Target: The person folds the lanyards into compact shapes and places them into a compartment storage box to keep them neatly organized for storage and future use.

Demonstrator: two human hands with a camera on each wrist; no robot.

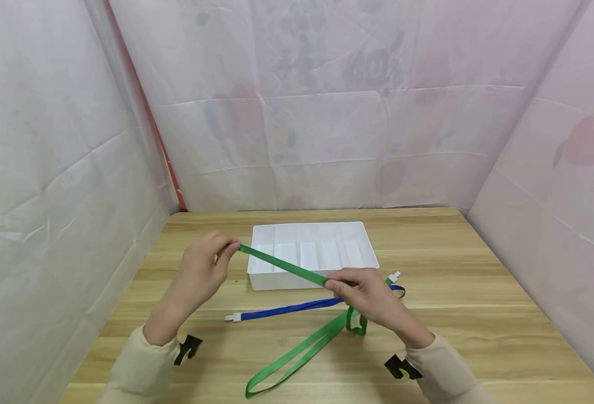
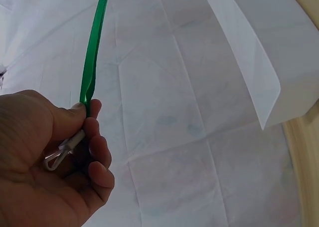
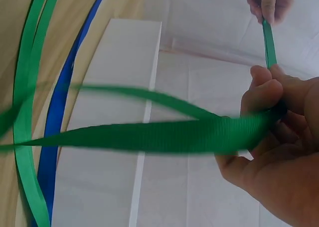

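Here both hands (image 1: 203, 269) (image 1: 365, 294) pinch the green lanyard (image 1: 284, 264) taut — white tray (image 1: 313, 233) behind (blue lanyard (image 1: 287, 308) beneath).

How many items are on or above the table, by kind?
Green lanyard: 1, pinched between the left hand and the right hand
Blue lanyard: 1, lying on the table
White divided tray: 1
Total: 3
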